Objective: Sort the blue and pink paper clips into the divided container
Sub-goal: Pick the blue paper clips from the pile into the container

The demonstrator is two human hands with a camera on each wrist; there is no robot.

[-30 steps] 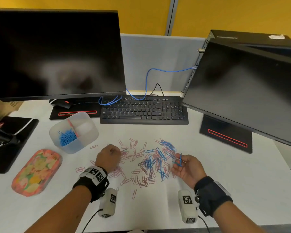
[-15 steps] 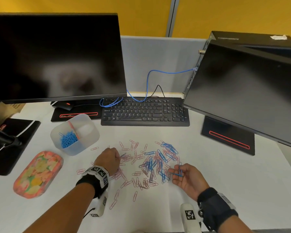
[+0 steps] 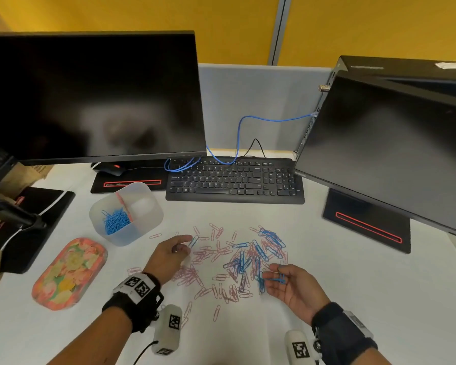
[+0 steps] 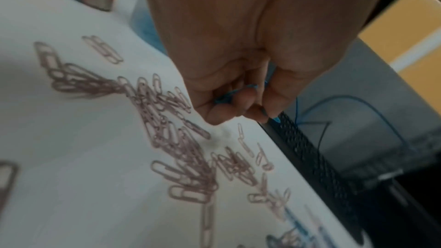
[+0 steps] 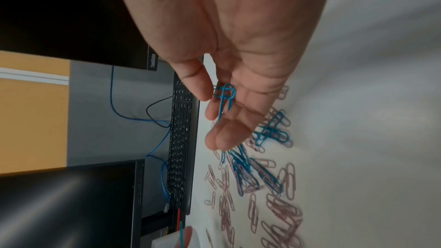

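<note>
Pink and blue paper clips [image 3: 250, 255] lie scattered on the white table, with a mostly pink heap [image 3: 191, 275] on the left. My left hand [image 3: 186, 246] hovers over the heap's far left edge and pinches a blue clip [image 3: 193, 242] at its fingertips; the left wrist view shows blue wire [image 4: 235, 92] inside the curled fingers. My right hand [image 3: 274, 278] lies palm up at the pile's near right, its thumb holding a few blue clips [image 5: 224, 97] against the fingers. The clear divided container [image 3: 149, 223] stands far left of the pile, with blue clips [image 3: 115, 222] in its left compartment.
A black keyboard [image 3: 234, 180] lies behind the pile. Two dark monitors stand at the back: one on the left [image 3: 90, 96], one on the right [image 3: 395, 151] whose base [image 3: 366, 225] is near the clips. A floral tray [image 3: 69, 272] sits at the near left.
My left hand has lifted from the pink heap with a blue clip at its fingertips and reached toward the container. My right hand has sunk lower with its blue clips, palm up.
</note>
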